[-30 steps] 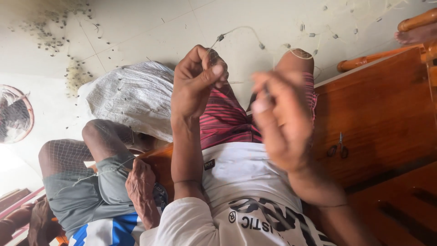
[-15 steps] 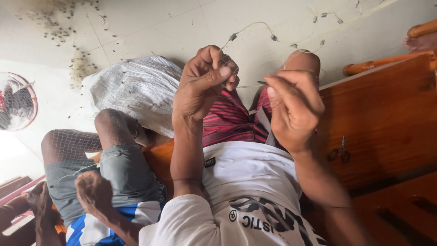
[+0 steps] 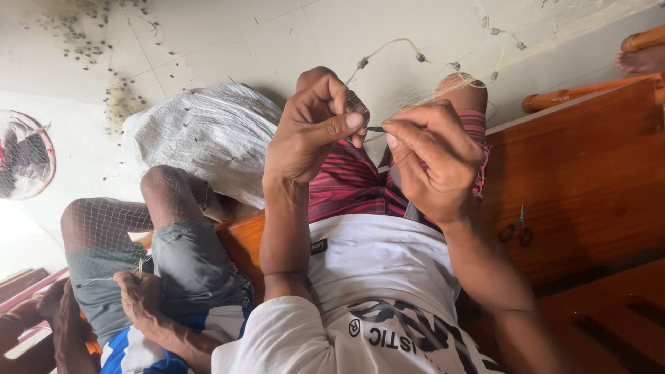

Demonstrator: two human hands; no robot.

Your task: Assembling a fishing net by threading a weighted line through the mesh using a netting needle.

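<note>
left hand (image 3: pixel 315 128) pinching thin net line (image 3: pixel 388 55), thumb on forefinger | right hand (image 3: pixel 433 156) just beside it, fingertips pinching small dark needle (image 3: pixel 376 129) between both hands | line arcs far over knees, small weights on it | co-worker's hand (image 3: pixel 138 294) near left | scissors (image 3: pixel 518 227) right on wooden bench (image 3: pixel 589 173)
</note>
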